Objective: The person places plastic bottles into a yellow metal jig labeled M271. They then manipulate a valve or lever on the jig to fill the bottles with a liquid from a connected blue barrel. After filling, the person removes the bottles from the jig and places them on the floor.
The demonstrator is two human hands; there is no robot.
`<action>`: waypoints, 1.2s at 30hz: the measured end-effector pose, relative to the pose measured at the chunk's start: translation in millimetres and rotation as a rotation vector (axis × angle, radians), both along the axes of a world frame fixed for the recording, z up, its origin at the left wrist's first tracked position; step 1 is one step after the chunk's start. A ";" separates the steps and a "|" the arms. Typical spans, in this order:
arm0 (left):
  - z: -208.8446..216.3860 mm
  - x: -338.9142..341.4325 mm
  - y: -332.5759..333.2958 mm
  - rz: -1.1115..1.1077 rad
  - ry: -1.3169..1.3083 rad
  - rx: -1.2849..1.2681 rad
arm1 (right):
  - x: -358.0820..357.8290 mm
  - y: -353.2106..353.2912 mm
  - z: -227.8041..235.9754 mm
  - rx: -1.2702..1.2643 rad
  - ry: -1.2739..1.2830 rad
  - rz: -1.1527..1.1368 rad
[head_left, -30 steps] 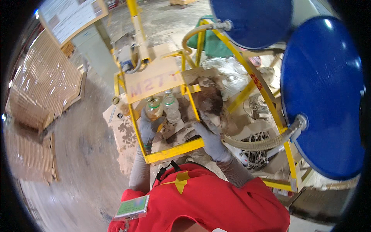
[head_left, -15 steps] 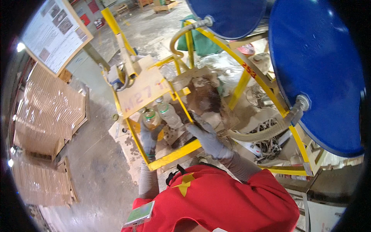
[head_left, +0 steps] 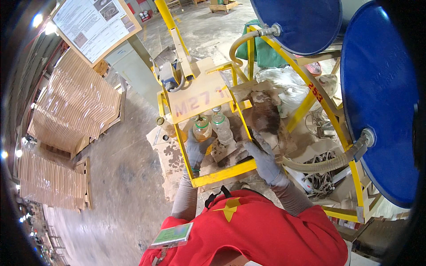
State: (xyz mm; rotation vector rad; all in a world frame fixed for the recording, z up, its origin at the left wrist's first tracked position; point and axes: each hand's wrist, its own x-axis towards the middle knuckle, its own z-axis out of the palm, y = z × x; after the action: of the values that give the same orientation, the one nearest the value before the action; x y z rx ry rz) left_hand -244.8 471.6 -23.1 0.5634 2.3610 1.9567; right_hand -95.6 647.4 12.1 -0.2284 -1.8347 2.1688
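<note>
My left hand (head_left: 195, 150), in a grey glove, is inside a yellow metal frame (head_left: 224, 174). Its thumb and fingers curve round the lower part of a clear bottle (head_left: 202, 127) with a green ring and yellowish liquid. A second clear bottle (head_left: 222, 130), also green-ringed, stands just to the right. My right hand (head_left: 265, 160), gloved too, lies over the frame's right bar, thumb on the inner side and fingers on the outer. The fingertips are partly hidden. Outside the left bar is another bottle (head_left: 167, 127) with amber liquid.
A cardboard sheet (head_left: 199, 95) covers the frame's far part. Two blue drums (head_left: 381, 97) with hoses lie on a yellow rack (head_left: 306, 77) at right. A box of metal parts (head_left: 321, 173) sits below. Wrapped cardboard stacks (head_left: 75, 97) and a notice board (head_left: 91, 26) are at left.
The whole scene has shifted right in the view as my head turned left. Both hands keep about the same places on the bottle and the frame.
</note>
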 end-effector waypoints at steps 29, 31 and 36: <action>1.2 1.5 3.2 0.124 0.088 -0.125 | 9.5 -0.1 6.4 0.510 0.093 -0.095; 0.8 0.0 3.0 0.105 0.044 -0.103 | 10.4 1.1 7.1 0.612 0.128 -0.108; 3.1 0.1 4.1 0.090 0.022 -0.140 | 10.0 9.5 -1.8 0.930 0.224 -0.152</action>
State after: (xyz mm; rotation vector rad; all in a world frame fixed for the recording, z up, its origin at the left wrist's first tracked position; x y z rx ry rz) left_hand -244.8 475.8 -20.1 0.4806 2.5540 1.8075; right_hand -85.6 656.9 10.3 0.0778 -2.3474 1.0131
